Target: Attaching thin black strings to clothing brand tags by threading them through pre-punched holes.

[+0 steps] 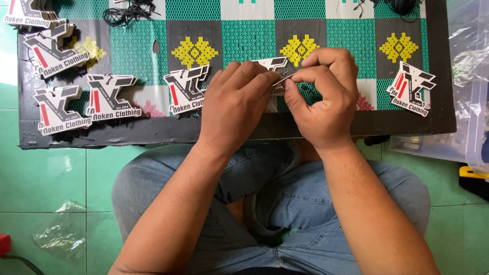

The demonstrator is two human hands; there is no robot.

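A green tiled floor [46, 178] runs under a low surface [153, 130] with a dark rim, covered by a woven mat [244, 30] in green, grey and white squares with yellow diamond motifs. The person sits close against the near edge, knees in blue jeans [285, 203] spread below it.

Both hands meet just above the middle of the surface. The left hand [234, 104] lies over a die-cut cardboard tag [272, 65], white with black and red shapes, its fingers pressing the tag's near part. The right hand [321, 97] is clenched into a pinch at the tag's right corner, thumb and forefinger closed together there; whatever thin thing they nip is too small to make out. The tag lies about flat between the two hands, mostly hidden by them.

At nine o'clock from the hands, just beside the left hand, lies another tag [186, 90] of the same cut. Further toward nine o'clock sit two small stacks of tags [84, 102], and at ten o'clock, in the far left corner, more stacks [46, 43]. At three o'clock, well apart, a single tag [411, 87] rests tilted near the right edge. Black strings [127, 12] lie tangled at eleven o'clock. A clear plastic bin [471, 91] stands on the floor at three o'clock, and a crumpled clear bag [61, 231] lies at seven o'clock.
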